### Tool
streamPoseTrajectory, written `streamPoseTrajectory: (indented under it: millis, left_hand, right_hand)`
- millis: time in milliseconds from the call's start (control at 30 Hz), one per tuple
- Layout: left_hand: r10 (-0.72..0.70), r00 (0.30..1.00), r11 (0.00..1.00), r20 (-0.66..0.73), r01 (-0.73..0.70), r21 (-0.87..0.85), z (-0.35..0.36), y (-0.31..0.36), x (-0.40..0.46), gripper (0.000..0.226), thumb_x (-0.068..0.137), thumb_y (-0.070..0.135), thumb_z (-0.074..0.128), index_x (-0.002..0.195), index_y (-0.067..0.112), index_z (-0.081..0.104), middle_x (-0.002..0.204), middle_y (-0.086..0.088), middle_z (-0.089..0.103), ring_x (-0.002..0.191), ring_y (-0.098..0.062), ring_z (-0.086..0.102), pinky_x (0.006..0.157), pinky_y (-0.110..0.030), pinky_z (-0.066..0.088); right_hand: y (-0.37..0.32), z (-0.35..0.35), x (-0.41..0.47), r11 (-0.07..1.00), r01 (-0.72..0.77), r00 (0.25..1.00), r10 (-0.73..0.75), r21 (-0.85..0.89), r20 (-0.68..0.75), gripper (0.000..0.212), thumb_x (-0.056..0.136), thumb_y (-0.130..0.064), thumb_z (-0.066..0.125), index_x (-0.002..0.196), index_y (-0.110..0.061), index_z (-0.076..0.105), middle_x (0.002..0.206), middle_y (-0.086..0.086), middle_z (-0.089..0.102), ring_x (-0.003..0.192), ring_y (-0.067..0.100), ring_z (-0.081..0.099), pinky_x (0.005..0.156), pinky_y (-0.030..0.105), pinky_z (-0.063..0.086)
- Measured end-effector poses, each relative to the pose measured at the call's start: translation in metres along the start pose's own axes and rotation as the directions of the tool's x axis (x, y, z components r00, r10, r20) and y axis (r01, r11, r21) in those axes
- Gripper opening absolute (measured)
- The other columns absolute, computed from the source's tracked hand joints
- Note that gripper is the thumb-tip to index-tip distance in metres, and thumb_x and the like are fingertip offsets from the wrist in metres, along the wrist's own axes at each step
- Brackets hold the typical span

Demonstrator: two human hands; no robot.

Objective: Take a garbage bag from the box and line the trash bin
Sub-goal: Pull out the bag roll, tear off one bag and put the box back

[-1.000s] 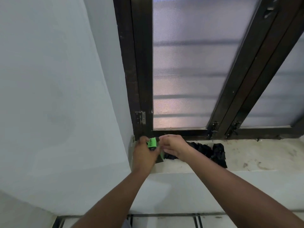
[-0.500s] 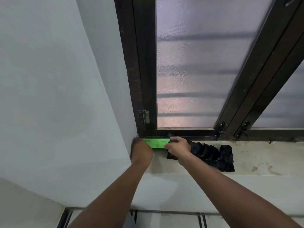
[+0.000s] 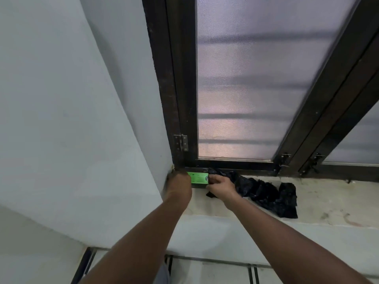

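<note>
bag strip drawn out along the sill, right of the green box

green box (image 3: 198,178) lying flat on the window sill (image 3: 332,201), tucked into the corner where the wall (image 3: 82,119) meets the dark window frame (image 3: 180,99). long axis of box running along the sill, parallel to the frame's bottom rail.

left hand (image 3: 179,186) just left of the box, touching its near end and apparently bracing it; fingers hidden behind the knuckles, so closure of that grip cannot be told.

right hand (image 3: 222,186) touching the box's right end, grip curled and pinching the black garbage bag (image 3: 266,193) where it leaves the box. bag trailing rightward from the box in a crumpled strip on the sill, long axis the same as the box's, far end well right of it and free.

probably mid-pull: a bag being drawn or torn from the roll. coming move likely a tug to the right, away from the box, along that shared axis, with the right hand the nearer one to the bag and the left holding the box back.

dark print on the box's green label, too small to read; no brand legible. trash bin not in view.
</note>
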State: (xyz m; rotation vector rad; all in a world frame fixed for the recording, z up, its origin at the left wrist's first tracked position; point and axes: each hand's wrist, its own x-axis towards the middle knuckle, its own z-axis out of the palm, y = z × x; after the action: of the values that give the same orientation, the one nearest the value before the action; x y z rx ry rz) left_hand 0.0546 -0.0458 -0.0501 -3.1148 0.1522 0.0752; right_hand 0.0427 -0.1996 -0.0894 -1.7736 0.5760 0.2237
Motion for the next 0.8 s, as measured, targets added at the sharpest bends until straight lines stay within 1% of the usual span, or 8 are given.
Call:
streamPoseTrajectory:
  millis: [67,133,233,300,433,567,667,800]
  left_hand:
    - [0.046,0.998,0.998,-0.042,-0.044,0.055,0.003,0.005,-0.005,0.052,0.093,0.001,0.051,0.144,0.002,0.047,0.124,-0.016,0.067,0.112,-0.033,0.066,0.095,-0.038,0.053]
    - [0.133,0.989,0.987,-0.072,-0.125,0.104,0.005,0.009,-0.009,0.060,0.091,-0.003,0.051,0.149,0.005,0.042,0.134,-0.017,0.062,0.113,-0.036,0.065,0.094,-0.041,0.053]
    - [0.222,0.973,0.968,-0.057,-0.213,0.136,0.005,0.012,-0.012,0.061,0.096,-0.002,0.048,0.154,0.012,0.036,0.142,-0.014,0.057,0.119,-0.038,0.062,0.091,-0.041,0.054]
    - [0.252,0.966,0.959,-0.052,-0.242,0.146,0.005,0.010,-0.010,0.059,0.099,0.000,0.046,0.155,0.014,0.036,0.144,-0.013,0.056,0.123,-0.039,0.060,0.092,-0.041,0.053]
    - [0.283,0.957,0.951,-0.057,-0.273,0.146,0.001,0.002,0.000,0.053,0.098,-0.002,0.042,0.149,0.012,0.041,0.139,-0.012,0.060,0.120,-0.036,0.062,0.094,-0.041,0.053]
    - [0.246,0.967,0.965,-0.072,-0.237,0.111,0.007,-0.003,0.004,0.052,0.096,-0.003,0.046,0.146,0.010,0.043,0.135,-0.012,0.061,0.116,-0.032,0.065,0.094,-0.038,0.053]
    - [0.157,0.982,0.979,-0.102,-0.141,0.149,0.015,-0.006,0.005,0.050,0.099,-0.001,0.047,0.148,0.005,0.040,0.137,-0.018,0.058,0.125,-0.035,0.054,0.104,-0.039,0.048]
    - [0.161,0.981,0.981,-0.108,-0.147,0.127,0.023,-0.008,0.011,0.047,0.101,0.000,0.037,0.149,0.004,0.038,0.137,-0.020,0.059,0.126,-0.035,0.054,0.112,-0.038,0.039]
  right_hand:
    - [0.003,-0.012,-0.003,0.979,0.111,0.992,-0.120,-0.171,-0.043,0.046,0.087,0.005,0.061,0.126,-0.015,0.074,0.117,-0.001,0.077,0.106,0.017,0.073,0.085,0.023,0.061]
    - [0.007,-0.025,-0.005,0.877,0.219,0.956,-0.281,-0.428,-0.087,0.044,0.085,0.001,0.063,0.125,-0.015,0.074,0.121,0.003,0.075,0.113,0.021,0.070,0.095,0.025,0.055]
    - [0.009,-0.034,-0.010,0.721,0.271,0.946,-0.320,-0.638,0.039,0.051,0.082,-0.020,0.079,0.132,-0.024,0.069,0.127,0.004,0.070,0.116,0.023,0.066,0.097,0.035,0.055]
    - [0.009,-0.031,-0.011,0.716,0.280,0.953,-0.290,-0.640,0.092,0.060,0.079,-0.029,0.083,0.136,-0.027,0.065,0.129,0.004,0.068,0.117,0.023,0.065,0.096,0.036,0.056]
    - [0.003,-0.020,-0.008,0.762,0.293,0.951,-0.292,-0.578,0.097,0.072,0.078,-0.029,0.083,0.144,-0.026,0.055,0.130,0.005,0.068,0.116,0.024,0.065,0.094,0.036,0.056]
    - [-0.002,-0.013,-0.006,0.790,0.321,0.937,-0.343,-0.522,0.058,0.069,0.080,-0.018,0.078,0.145,-0.022,0.055,0.129,0.006,0.068,0.117,0.025,0.064,0.095,0.035,0.055]
    - [-0.003,-0.009,-0.001,0.767,0.367,0.922,-0.376,-0.527,0.094,0.073,0.077,-0.015,0.076,0.145,-0.025,0.054,0.126,0.006,0.065,0.112,0.025,0.065,0.093,0.034,0.055]
    - [-0.006,0.001,0.007,0.748,0.360,0.925,-0.364,-0.557,0.110,0.067,0.080,-0.015,0.077,0.144,-0.020,0.057,0.127,0.010,0.060,0.114,0.029,0.062,0.093,0.031,0.052]
